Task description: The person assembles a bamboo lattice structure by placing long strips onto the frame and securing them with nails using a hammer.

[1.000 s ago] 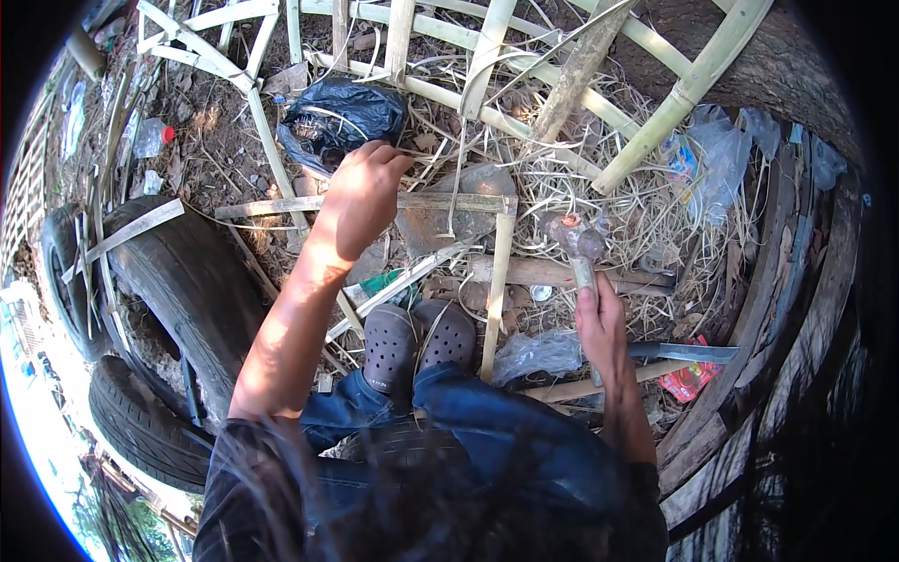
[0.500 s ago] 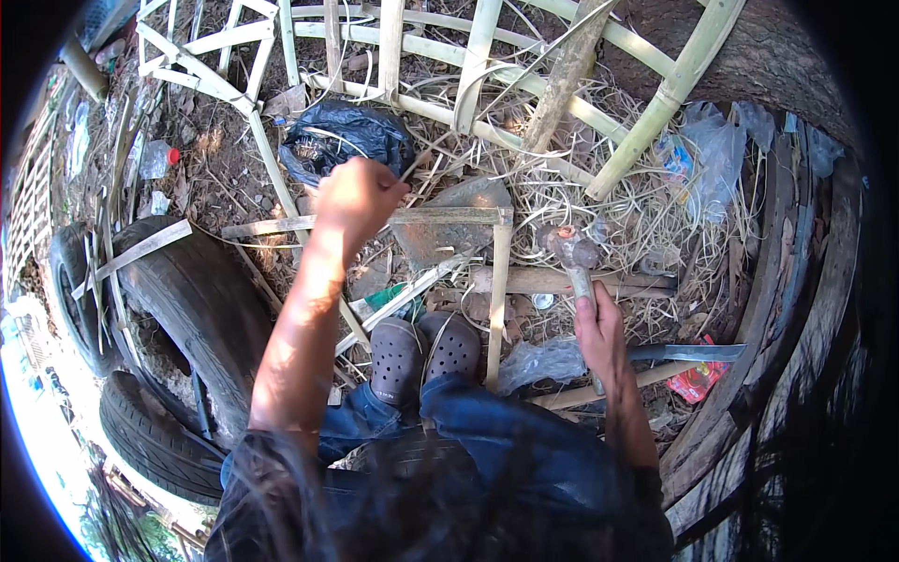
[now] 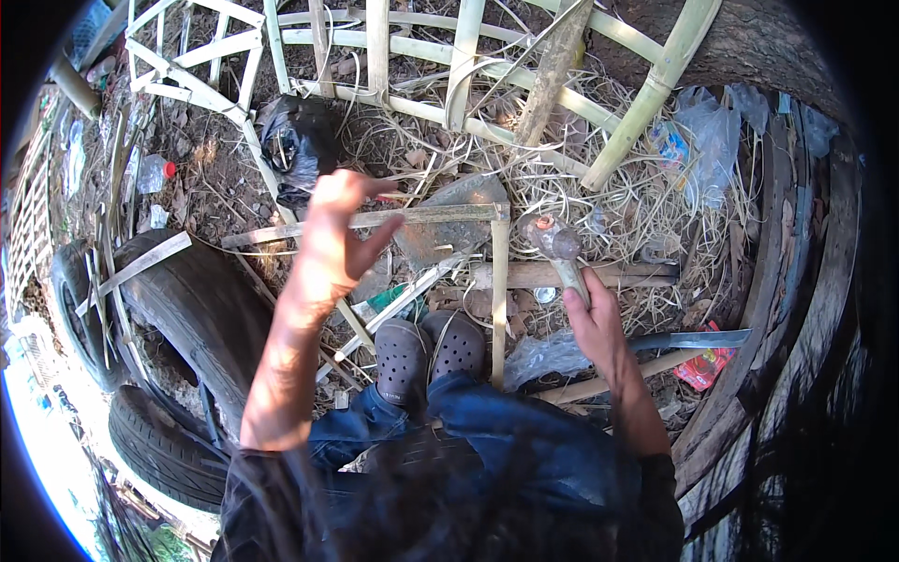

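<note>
Right hand (image 3: 599,323) clamps a hammer (image 3: 554,245) (head up); left hand (image 3: 332,239) hovers open over a bamboo strip (image 3: 375,220).

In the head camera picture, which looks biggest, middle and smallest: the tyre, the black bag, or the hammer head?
1. Tyre, clearly largest.
2. Black bag.
3. Hammer head, smallest, held in the right hand.
The bag lies farther off, so it may really be bigger than it looks.

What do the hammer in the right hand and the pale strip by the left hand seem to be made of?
The hammer in the right hand: its head looks like dull grey metal with rusty patches, and its handle looks like pale bare wood. The strip by the left hand: probably split bamboo, being flat, pale yellow and dry, like the lattice slats behind.
</note>
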Available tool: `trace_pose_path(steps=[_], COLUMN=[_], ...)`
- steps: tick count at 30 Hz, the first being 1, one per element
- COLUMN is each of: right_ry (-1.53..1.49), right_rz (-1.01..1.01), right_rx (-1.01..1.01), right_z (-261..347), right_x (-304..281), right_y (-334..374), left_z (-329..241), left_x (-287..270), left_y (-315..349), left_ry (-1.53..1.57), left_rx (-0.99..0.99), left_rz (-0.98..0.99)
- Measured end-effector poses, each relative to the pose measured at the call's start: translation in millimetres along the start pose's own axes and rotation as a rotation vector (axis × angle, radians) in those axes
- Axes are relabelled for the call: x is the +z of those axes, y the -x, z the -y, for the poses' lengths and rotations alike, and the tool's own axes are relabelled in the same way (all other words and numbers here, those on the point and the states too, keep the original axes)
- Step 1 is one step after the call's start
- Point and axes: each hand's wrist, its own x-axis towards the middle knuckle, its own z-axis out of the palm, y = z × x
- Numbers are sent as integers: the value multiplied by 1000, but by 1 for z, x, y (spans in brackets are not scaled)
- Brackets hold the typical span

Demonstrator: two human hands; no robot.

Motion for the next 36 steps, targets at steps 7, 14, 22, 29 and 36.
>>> trace_pose_path(steps=[7, 14, 22, 29, 36], right_ry=[9, 24, 84, 126, 159], right_rz=[11, 38, 73, 62, 100], right_rx=[-33, -91, -8, -28, 29], right_z=[14, 11, 16, 22, 31], right_x=[6, 5, 3, 5, 2], right_y=[-4, -13, -21, -23, -25], left_z=[-10, -2, 0, 2, 1], left_x=[122, 145, 147, 144, 143], left_y=[-11, -19, -22, -19, -19], left_ry=[194, 246, 243, 230, 238], left_rx=[101, 122, 145, 92, 85], left_rz=[2, -105, -135, -102, -106])
